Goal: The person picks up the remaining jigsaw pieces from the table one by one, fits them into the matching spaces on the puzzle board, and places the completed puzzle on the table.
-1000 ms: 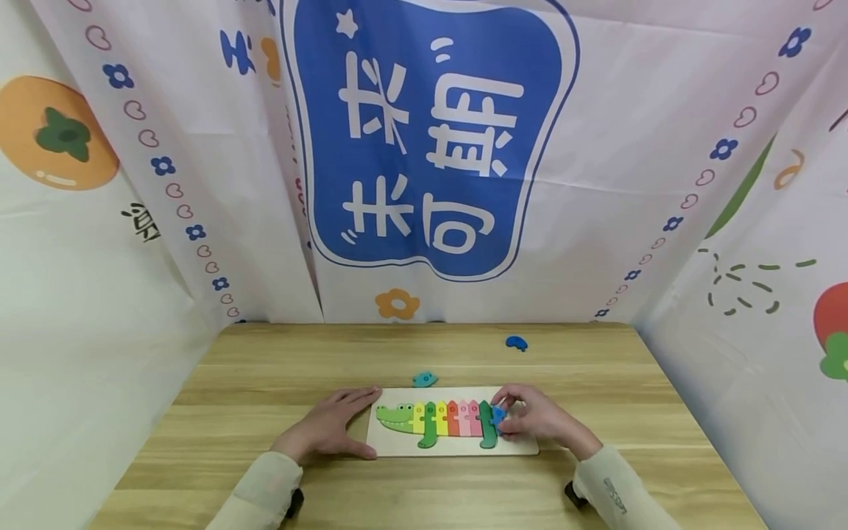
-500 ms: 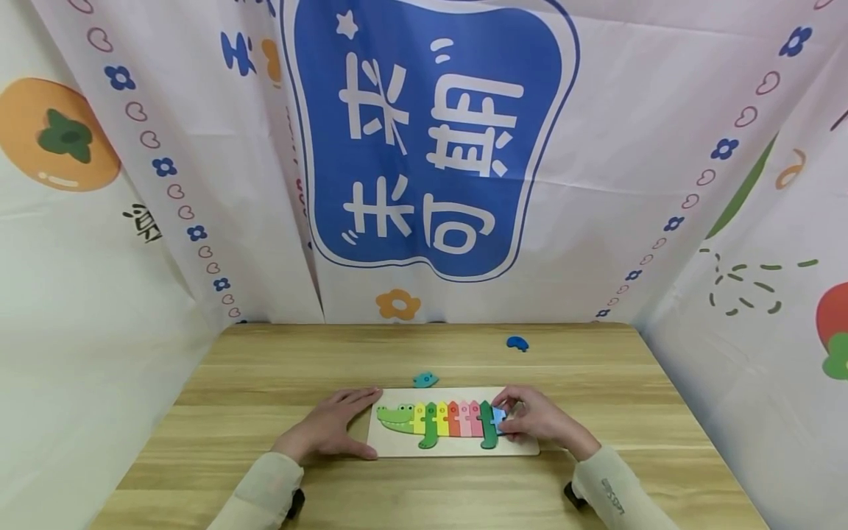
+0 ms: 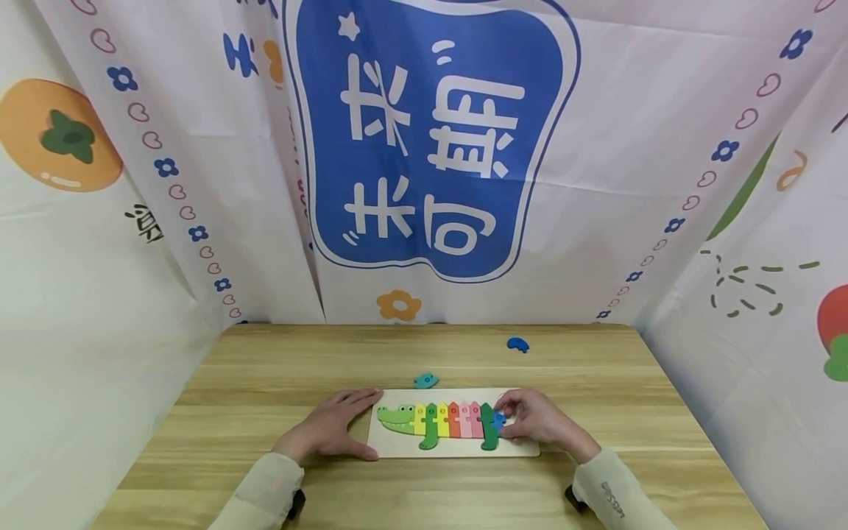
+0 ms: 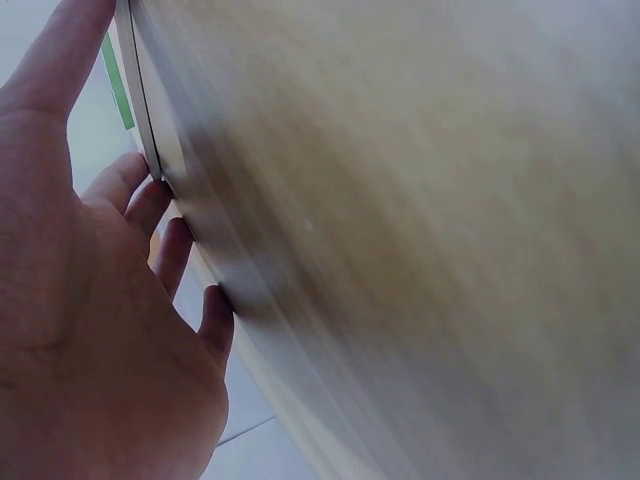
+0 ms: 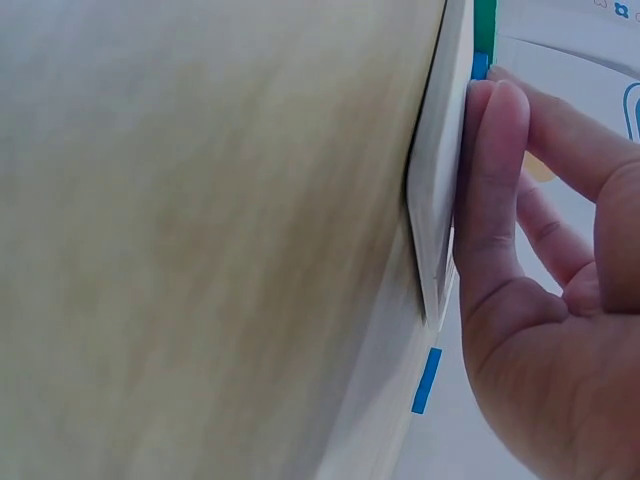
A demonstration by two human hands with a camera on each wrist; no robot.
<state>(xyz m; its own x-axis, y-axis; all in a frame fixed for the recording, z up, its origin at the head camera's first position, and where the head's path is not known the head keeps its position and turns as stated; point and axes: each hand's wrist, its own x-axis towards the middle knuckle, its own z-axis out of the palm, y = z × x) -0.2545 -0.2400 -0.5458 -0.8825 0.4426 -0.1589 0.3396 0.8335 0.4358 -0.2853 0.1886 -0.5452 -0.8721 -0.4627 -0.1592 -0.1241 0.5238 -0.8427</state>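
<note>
A pale puzzle board [image 3: 397,448] lies on the table with a crocodile of coloured, numbered pieces, its green head [image 3: 396,417] at the left end. My left hand [image 3: 333,428] spreads thumb and fingers against the board's left end, one at each corner. At the tail end, my right hand [image 3: 545,421] pinches a blue puzzle piece [image 3: 499,420] between thumb and forefinger, beside the dark green leg piece [image 3: 489,434]. In the right wrist view, only a sliver of that blue piece [image 5: 480,66] shows at the fingertips, low over the board.
A teal puzzle piece [image 3: 426,380] lies just behind the board's back edge. Farther back, to the right, is a curved dark blue piece [image 3: 518,344]. Printed cloth [image 3: 437,302] hangs behind the wooden table [image 3: 424,489] and on both sides.
My right fingers have shifted the blue piece slightly at the tail end; its face tilted and caught the light half a second ago, and now looks darker. The left hand stays put.
</note>
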